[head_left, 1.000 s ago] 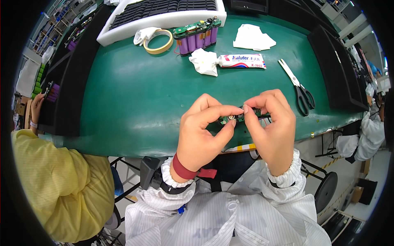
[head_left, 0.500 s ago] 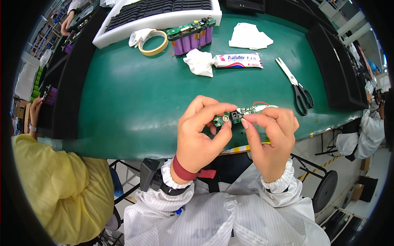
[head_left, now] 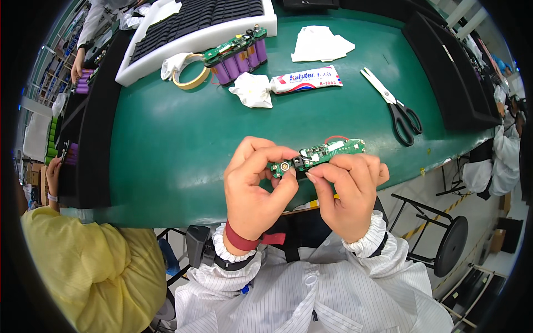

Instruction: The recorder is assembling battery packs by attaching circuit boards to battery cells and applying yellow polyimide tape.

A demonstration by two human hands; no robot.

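Presently, one green circuit board [head_left: 319, 155] is raised by the near edge of the bench [head_left: 166, 150], pinched in the left hand [head_left: 252, 193]; the right hand [head_left: 351, 193] bunches its fingertips beside it, grip unclear. Farther out: one tube [head_left: 308, 80] lettered blue and red, one pair of scissors [head_left: 393, 104], one battery pack [head_left: 240, 61].

At centre are 1 left hand [head_left: 252, 191], 1 right hand [head_left: 351, 191], 1 circuit board [head_left: 321, 153] and 1 red wristband [head_left: 240, 238]. The upper middle has 1 tube [head_left: 307, 80], 1 tape roll [head_left: 190, 85], 1 battery pack [head_left: 237, 62] and 3 white wipes [head_left: 321, 44]. The upper left shows 1 foam tray [head_left: 151, 63]; right of centre, 1 pair of scissors [head_left: 392, 101]; lower right, 1 stool [head_left: 451, 247]; lower left, 1 yellow garment [head_left: 91, 266].
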